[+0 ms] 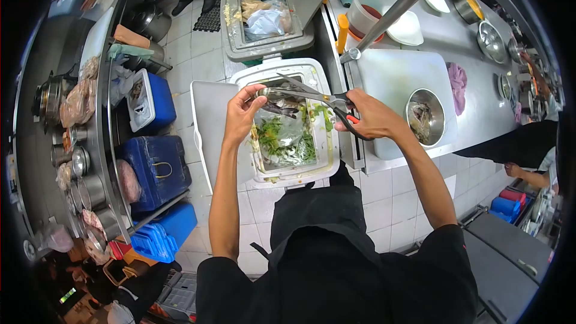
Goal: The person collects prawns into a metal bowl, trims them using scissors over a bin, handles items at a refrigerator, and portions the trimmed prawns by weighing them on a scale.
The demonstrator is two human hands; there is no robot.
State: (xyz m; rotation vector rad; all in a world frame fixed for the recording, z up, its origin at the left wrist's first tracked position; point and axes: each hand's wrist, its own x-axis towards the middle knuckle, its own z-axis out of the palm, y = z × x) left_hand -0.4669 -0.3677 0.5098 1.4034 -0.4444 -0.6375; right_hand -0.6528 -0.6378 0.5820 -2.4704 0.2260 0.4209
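Observation:
My right hand (375, 115) is closed around the black handles of a pair of scissors (309, 94), whose blades are spread and point left. Between the fingertips of my left hand (243, 114) is a small greyish, shiny piece (273, 92) that looks like a prawn; its exact kind is hard to make out. The blades are close to this piece, and I cannot tell whether they touch it. Both hands are above an open white waste bin (327, 165) holding green leaf scraps (276, 135) and clear plastic. To the right, a metal bowl (426, 117) contains greyish, wet-looking pieces.
The bowl stands on a white cutting board (396, 72) on the steel counter, near a purple cloth (457, 87). Beyond my bin is another open bin (270, 48) with plastic bags. Blue coolers (153, 171) line the left shelf. Other people stand at far left and right.

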